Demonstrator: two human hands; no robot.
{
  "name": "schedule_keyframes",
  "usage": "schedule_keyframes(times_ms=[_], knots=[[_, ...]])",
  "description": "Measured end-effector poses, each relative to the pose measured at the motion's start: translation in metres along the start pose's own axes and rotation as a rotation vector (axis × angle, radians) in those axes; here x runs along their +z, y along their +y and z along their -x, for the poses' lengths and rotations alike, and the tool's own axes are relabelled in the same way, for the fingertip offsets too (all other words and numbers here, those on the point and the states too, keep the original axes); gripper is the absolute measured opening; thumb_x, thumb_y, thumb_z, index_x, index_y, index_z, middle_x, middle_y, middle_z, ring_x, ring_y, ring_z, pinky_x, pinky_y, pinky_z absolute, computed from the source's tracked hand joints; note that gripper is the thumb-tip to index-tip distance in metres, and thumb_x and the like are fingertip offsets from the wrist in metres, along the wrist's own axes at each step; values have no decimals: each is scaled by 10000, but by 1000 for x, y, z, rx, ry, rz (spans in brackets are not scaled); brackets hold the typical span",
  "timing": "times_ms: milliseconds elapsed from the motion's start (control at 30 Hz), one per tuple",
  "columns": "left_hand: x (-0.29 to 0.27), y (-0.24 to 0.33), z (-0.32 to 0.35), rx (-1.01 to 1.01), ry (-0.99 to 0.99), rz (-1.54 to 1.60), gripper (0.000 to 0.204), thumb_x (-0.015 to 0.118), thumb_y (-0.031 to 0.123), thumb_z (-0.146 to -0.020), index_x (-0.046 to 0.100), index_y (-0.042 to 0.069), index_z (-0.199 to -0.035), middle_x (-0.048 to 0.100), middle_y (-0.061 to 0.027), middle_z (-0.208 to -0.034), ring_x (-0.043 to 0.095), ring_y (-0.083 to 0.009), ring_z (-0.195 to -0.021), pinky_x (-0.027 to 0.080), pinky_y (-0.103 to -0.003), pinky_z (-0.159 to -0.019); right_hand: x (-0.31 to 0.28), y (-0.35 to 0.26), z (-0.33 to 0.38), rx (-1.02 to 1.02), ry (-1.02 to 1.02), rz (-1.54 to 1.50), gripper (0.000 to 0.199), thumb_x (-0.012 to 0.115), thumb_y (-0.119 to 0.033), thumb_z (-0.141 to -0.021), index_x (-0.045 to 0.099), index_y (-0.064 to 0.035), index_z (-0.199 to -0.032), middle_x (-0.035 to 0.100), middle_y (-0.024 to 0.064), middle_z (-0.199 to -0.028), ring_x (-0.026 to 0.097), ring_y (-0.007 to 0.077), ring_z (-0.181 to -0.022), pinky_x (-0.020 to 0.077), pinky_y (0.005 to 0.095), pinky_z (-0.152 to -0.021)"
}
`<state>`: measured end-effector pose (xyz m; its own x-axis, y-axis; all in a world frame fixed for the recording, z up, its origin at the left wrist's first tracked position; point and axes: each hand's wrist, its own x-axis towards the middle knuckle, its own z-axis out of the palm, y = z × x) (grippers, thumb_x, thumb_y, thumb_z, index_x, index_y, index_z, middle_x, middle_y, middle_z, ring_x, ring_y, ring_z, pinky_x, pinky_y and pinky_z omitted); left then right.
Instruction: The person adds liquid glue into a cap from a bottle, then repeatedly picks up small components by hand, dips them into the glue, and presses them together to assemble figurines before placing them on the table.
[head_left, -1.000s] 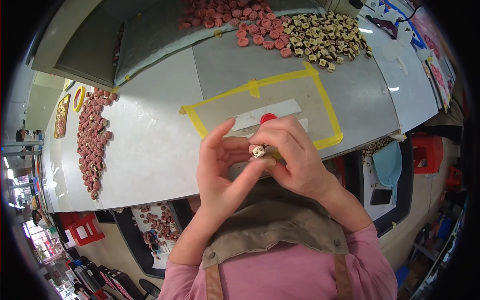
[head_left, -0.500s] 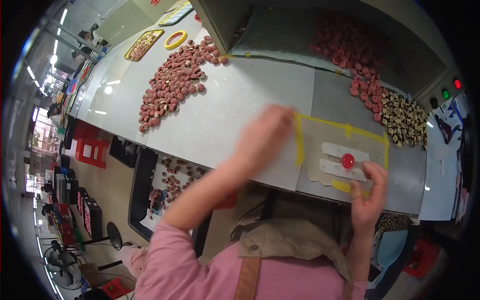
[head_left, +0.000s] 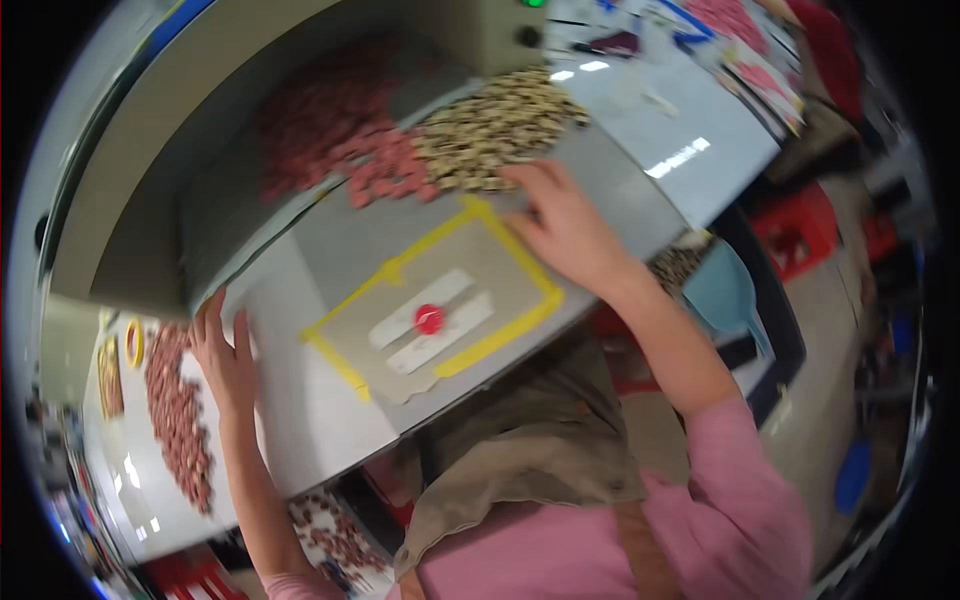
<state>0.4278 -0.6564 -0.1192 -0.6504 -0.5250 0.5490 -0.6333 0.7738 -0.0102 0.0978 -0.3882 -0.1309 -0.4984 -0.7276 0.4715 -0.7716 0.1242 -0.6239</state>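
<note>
My right hand (head_left: 565, 225) reaches over the far side of the table, its fingertips at the near edge of a pile of small cream-and-black pieces (head_left: 500, 125). Thumb and fingers are apart, and nothing shows between them. Off to the left, my left hand (head_left: 222, 355) is open, thumb spread, beside a strip of reddish-brown knobbly pieces (head_left: 175, 410). Between the hands, a round red piece (head_left: 429, 319) sits in the middle of two white strips (head_left: 420, 348) on a beige sheet (head_left: 350, 345) edged with yellow tape (head_left: 385, 273). Motion blurs the picture.
A grey box-like machine (head_left: 140, 190) arches over a heap of pink-red pieces (head_left: 385, 165). At the left lie a roll of yellow tape (head_left: 134, 343) and a small tray (head_left: 110, 378). A light blue scoop (head_left: 722, 290) rests in a dark bin below the table's right end.
The view has swung to the right. My right hand has left the round red piece for the cream-and-black pile. My left hand has moved from the sheet's left edge toward the reddish-brown pieces.
</note>
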Motion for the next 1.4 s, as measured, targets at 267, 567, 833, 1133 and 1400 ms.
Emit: schedule_keyframes(times_ms=[267, 567, 833, 1133, 1400], knots=[[48, 121, -76, 117, -157, 668, 317, 607, 120, -871, 572, 21, -1170, 562, -166, -1126, 523, -308, -1079, 409, -374, -928, 15, 10, -5, -35, 47, 172, 177, 638, -93, -810, 563, -60, -967, 543, 131, -947, 578, 342, -846, 494, 425, -715], [56, 117, -66, -4, -211, 830, 306, 610, 78, -869, 573, 39, -1170, 583, -71, -1088, 542, -158, -936, 443, -279, -811, 12, 4, -4, 8, 117, 38, 162, 650, -91, -823, 565, -46, -953, 542, 127, -923, 601, 308, -795, 500, 389, -699], [47, 140, -78, 45, -188, 802, 325, 642, 111, -849, 600, 59, -1168, 584, -95, -1080, 551, -221, -964, 459, -311, -831, 13, 13, -6, -42, 123, 15, 142, 644, -68, -813, 567, -41, -929, 545, 131, -924, 600, 313, -794, 500, 389, -702], [41, 135, -61, 197, -181, 752, 82, 610, 44, -851, 595, 3, -921, 569, -95, -876, 560, -198, -823, 443, -270, -742, 13, -1, 6, 11, 105, -65, 131, 618, -50, -813, 573, -57, -936, 550, 124, -925, 597, 316, -805, 495, 394, -702], [52, 137, -71, 10, -201, 837, 137, 580, 94, -904, 589, -1, -1002, 598, -55, -892, 544, -127, -802, 440, -242, -741, 14, 7, -4, 77, 121, -167, 144, 599, -44, -830, 584, -55, -972, 553, 131, -960, 593, 340, -835, 498, 393, -726]])
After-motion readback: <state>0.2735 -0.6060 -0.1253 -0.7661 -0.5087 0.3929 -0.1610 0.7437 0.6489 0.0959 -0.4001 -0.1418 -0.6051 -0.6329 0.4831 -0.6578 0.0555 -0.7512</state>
